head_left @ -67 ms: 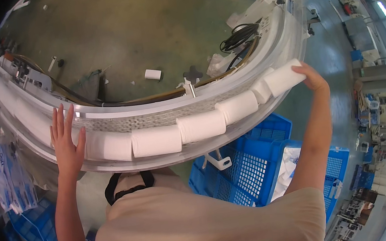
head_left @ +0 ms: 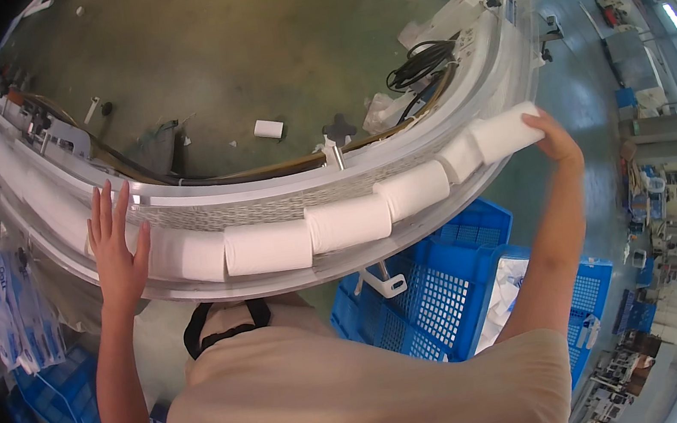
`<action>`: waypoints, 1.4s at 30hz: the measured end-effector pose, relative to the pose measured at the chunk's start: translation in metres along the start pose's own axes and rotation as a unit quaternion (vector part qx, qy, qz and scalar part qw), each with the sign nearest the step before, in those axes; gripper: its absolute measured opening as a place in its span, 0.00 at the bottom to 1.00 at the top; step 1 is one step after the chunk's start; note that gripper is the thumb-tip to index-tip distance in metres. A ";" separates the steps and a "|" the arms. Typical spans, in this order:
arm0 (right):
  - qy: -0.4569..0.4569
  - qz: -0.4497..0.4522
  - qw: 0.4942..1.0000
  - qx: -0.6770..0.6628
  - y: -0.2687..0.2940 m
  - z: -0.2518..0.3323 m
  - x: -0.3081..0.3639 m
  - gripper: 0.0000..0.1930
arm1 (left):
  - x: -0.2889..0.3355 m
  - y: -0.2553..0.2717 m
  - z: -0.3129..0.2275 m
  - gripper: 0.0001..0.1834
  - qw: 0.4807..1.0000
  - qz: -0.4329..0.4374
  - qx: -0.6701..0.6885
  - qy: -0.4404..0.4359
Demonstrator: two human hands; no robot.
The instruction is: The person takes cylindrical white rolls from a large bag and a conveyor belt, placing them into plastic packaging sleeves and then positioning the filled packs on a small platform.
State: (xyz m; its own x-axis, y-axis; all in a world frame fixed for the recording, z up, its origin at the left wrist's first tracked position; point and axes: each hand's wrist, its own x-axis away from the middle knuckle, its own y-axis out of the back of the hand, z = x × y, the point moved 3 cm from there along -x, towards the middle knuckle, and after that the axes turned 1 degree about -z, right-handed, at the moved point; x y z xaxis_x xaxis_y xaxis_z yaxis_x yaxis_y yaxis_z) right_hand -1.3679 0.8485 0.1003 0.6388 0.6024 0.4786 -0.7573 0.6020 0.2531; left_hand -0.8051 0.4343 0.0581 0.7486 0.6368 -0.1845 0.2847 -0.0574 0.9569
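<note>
Row of white paper rolls (head_left: 340, 222) end to end along conveyor channel (head_left: 269, 208). Left hand (head_left: 117, 247) flat at one end, fingers spread wide; right hand (head_left: 558, 139) pressing opposite end roll (head_left: 505, 133), fingers curled against it.

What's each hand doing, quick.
Left hand: open, flat against the leftmost roll.
Right hand: cupped on the end roll, not gripping.

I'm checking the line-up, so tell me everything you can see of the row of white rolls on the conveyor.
The row of white rolls holds about six soft, paper-like cylinders lying on their sides, end to end, along the near edge of the curved conveyor. The left hand lies flat against its left end; the right hand presses the rightmost roll.
</note>
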 end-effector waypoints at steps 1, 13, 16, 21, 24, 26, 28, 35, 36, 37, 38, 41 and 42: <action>0.016 -0.048 0.998 -0.033 0.009 0.003 0.009 0.26 | 0.001 0.001 -0.001 0.29 1.000 -0.002 0.001 0.000; 0.000 -0.070 0.973 0.221 0.024 -0.055 -0.046 0.37 | -0.005 0.001 -0.001 0.28 1.000 -0.020 0.011 -0.019; -0.117 0.015 0.924 0.363 -0.019 -0.040 -0.034 0.38 | -0.002 0.000 0.002 0.29 0.999 -0.019 0.023 -0.013; 0.023 -0.229 0.852 0.471 -0.034 0.026 -0.004 0.37 | 0.007 0.003 0.012 0.30 0.998 -0.045 0.032 0.001; 0.291 -0.400 0.785 0.374 -0.039 0.073 0.016 0.17 | 0.026 0.015 0.023 0.28 0.982 -0.120 0.143 0.006; 0.359 -0.441 0.772 0.284 -0.105 0.131 0.052 0.16 | 0.042 0.021 0.022 0.24 0.937 -0.248 0.242 -0.051; 0.363 -0.416 0.782 0.289 -0.201 0.184 0.094 0.14 | 0.070 0.026 0.025 0.17 0.901 -0.252 0.353 0.017; 0.683 -0.010 0.653 0.327 -0.568 0.236 0.218 0.17 | 0.257 0.055 0.147 0.14 0.911 -0.231 0.298 0.168; 0.721 0.023 0.613 0.322 -0.623 0.242 0.249 0.15 | 0.299 0.061 0.179 0.16 0.885 -0.243 0.310 0.248; 0.755 0.063 0.574 0.312 -0.675 0.243 0.271 0.13 | 0.340 0.073 0.203 0.16 0.840 -0.278 0.342 0.316; 0.768 0.126 0.550 0.303 -0.721 0.245 0.286 0.14 | 0.376 0.078 0.226 0.15 0.787 -0.307 0.382 0.376; 0.763 0.297 0.519 0.246 -0.856 0.236 0.330 0.17 | 0.488 0.081 0.274 0.17 0.662 -0.352 0.420 0.511; 0.762 0.334 0.511 0.216 -0.897 0.229 0.331 0.16 | 0.519 0.079 0.284 0.17 0.643 -0.352 0.414 0.540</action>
State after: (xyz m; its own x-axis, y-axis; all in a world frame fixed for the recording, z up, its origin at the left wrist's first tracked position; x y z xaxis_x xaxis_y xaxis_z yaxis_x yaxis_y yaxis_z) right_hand -0.5081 0.3881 0.2248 -0.6672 0.5043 -0.5483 -0.6246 0.0224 0.7806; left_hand -0.2240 0.5417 -0.0260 -0.4660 0.8655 0.1836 0.8805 0.4333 0.1920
